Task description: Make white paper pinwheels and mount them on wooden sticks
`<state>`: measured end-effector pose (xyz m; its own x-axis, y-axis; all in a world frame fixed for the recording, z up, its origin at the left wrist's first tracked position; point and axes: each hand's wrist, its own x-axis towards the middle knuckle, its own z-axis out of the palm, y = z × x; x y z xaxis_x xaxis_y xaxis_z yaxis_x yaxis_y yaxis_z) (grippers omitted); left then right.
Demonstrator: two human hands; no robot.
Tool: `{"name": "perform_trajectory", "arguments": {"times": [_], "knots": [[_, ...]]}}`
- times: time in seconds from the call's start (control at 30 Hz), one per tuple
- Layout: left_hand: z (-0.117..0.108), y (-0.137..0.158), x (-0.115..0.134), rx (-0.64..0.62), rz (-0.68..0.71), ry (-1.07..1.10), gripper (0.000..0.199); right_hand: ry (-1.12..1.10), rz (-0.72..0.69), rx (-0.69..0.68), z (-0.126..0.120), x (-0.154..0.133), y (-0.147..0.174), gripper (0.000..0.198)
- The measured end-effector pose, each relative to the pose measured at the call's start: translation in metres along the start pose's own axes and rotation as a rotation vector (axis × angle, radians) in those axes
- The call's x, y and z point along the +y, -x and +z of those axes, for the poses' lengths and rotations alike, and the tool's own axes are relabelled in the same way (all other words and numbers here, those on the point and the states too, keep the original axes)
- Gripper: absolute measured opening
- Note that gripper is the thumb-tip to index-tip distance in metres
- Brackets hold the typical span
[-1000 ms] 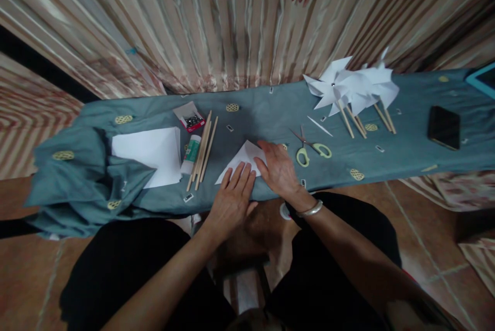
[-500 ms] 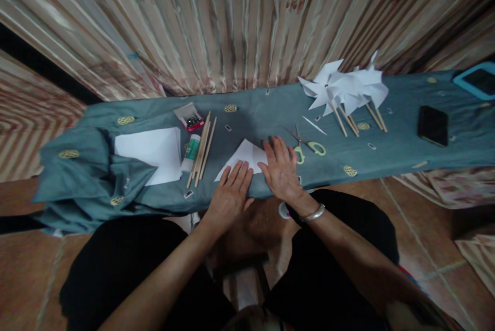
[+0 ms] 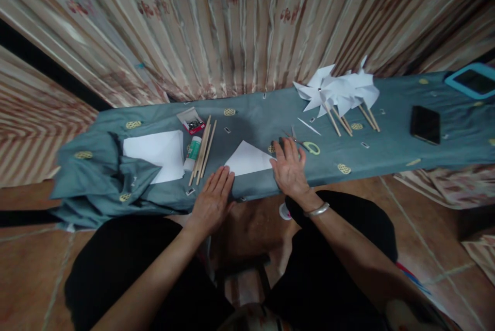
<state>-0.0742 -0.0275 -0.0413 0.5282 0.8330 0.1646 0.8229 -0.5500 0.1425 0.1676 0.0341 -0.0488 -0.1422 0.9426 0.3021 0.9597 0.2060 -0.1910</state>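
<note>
A white sheet of paper folded into a triangle (image 3: 249, 160) lies near the front edge of the cloth-covered table (image 3: 255, 114). My left hand (image 3: 212, 197) rests flat at its left corner, fingers stretched out. At the right corner is my right hand (image 3: 289, 168), palm down with the fingers spread; a silver bangle is on that wrist. Just beyond the right hand are scissors with green handles (image 3: 311, 148), partly hidden by the fingers. To the left of the paper lie several thin wooden sticks (image 3: 209, 149), beside a glue stick (image 3: 192, 153).
A stack of white paper (image 3: 154, 148) lies at the left, partly under bunched cloth. Behind the glue stick is an open red box (image 3: 195, 126) of small metal pieces. White paper pinwheels (image 3: 336, 93) on sticks, a black phone (image 3: 425, 125) and a blue-framed tablet (image 3: 474, 81) occupy the right.
My left hand has slid left along the paper's lower edge to its corner. My right hand has shifted to the right, so more of the folded triangle shows. The view has moved slightly.
</note>
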Motion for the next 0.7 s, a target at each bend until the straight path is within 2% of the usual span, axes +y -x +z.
{"name": "perform_trajectory", "arguments": {"times": [0.27, 0.53, 0.7], "knots": [[-0.005, 0.015, -0.004, -0.025, -0.021, -0.112, 0.063, 0.028, 0.022, 0.006, -0.004, 0.009, 0.003, 0.048], [-0.001, 0.017, -0.003, -0.009, -0.034, -0.121, 0.066, 0.088, 0.01, -0.033, -0.012, 0.014, 0.006, 0.055], [0.005, 0.02, -0.002, 0.04, -0.047, -0.123, 0.069, -0.004, -0.04, 0.01, -0.017, 0.022, 0.004, 0.053]]}}
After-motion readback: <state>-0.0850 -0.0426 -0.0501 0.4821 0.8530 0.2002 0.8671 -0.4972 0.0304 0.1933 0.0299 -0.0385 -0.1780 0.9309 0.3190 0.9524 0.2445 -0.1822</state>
